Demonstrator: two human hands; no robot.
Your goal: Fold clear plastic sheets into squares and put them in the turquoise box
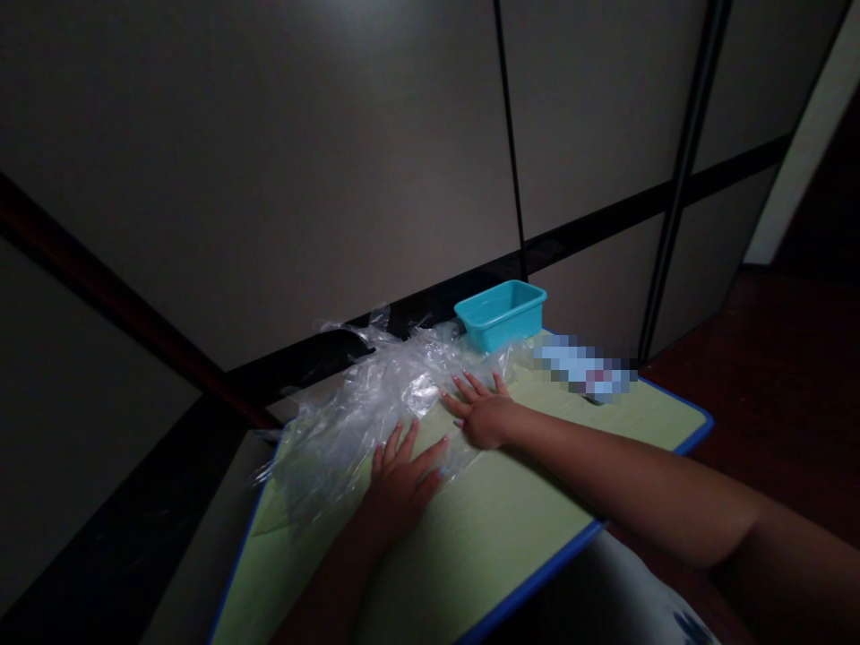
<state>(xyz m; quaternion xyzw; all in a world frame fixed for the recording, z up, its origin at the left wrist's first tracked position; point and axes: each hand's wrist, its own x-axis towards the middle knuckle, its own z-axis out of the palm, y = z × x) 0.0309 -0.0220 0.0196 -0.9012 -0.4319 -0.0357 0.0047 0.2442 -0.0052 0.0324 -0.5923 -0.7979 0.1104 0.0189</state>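
Note:
A crumpled sheet of clear plastic [363,403] lies across the far left part of a small pale green table with a blue rim [511,511]. My left hand [401,475] rests flat on the plastic's near edge, fingers spread. Just to its right, my right hand [482,410] also lies flat with fingers stretched out, touching the plastic's right edge. Neither hand grips anything.
A turquoise plastic tub [503,313] stands at the table's far edge, next to the plastic. A blurred light blue item [583,367] lies to its right. Grey wall panels rise behind the table. Dark wooden floor [772,376] shows on the right.

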